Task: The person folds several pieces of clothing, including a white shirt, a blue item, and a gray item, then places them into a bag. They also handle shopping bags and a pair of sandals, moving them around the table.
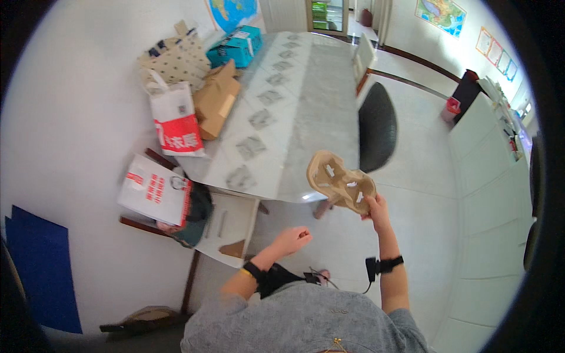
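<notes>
My right hand (pixel 376 211) grips the near right corner of a brown moulded-pulp cup carrier (pixel 339 181). The carrier is held up beside the table's near right corner, with white slots showing in its cup wells. Part of the thumb lies over its edge, and the other fingers are mostly hidden beneath. My left hand (pixel 292 241) hangs in front of my body, apart from the carrier. Its fingers are curled in, and nothing shows in them. The dining table (pixel 322 119), grey and white with a diamond-patterned strip, stretches away before me.
Along the table's left side stand a red-and-white bag (pixel 177 121), a brown paper bag (pixel 218 101), a patterned tote bag (pixel 181 61) and a blue box (pixel 238 46). A white box (pixel 154 189) rests on a chair at left. A dark chair (pixel 377 128) stands right of the table.
</notes>
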The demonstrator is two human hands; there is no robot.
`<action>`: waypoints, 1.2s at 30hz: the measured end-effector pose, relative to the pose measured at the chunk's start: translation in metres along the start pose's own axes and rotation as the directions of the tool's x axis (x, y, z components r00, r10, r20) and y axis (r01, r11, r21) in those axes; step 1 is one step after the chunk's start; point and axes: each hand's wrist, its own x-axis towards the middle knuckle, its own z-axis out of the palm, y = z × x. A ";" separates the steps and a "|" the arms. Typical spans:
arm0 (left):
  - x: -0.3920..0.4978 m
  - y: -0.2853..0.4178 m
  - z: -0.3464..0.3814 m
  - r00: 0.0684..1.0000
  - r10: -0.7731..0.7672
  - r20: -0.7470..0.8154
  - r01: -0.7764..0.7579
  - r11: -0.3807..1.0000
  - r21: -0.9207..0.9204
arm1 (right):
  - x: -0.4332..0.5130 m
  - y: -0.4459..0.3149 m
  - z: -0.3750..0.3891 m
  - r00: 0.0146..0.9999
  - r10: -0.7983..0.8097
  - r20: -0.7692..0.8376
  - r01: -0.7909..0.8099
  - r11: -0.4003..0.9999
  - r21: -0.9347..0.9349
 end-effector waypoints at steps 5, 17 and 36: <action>0.091 0.076 0.081 0.952 0.297 0.074 -0.301 0.952 0.049 | -0.064 -0.016 -0.146 0.972 0.103 -0.211 -0.075 0.988 0.139; 0.342 0.200 0.211 0.971 0.240 -0.006 -0.234 0.937 -0.260 | 0.024 -0.014 -0.419 0.805 0.088 -0.587 0.105 0.952 0.287; 0.779 0.456 0.354 0.920 0.379 0.102 -0.385 0.922 0.045 | 0.287 -0.083 -0.817 0.678 0.209 -0.704 0.152 0.898 0.413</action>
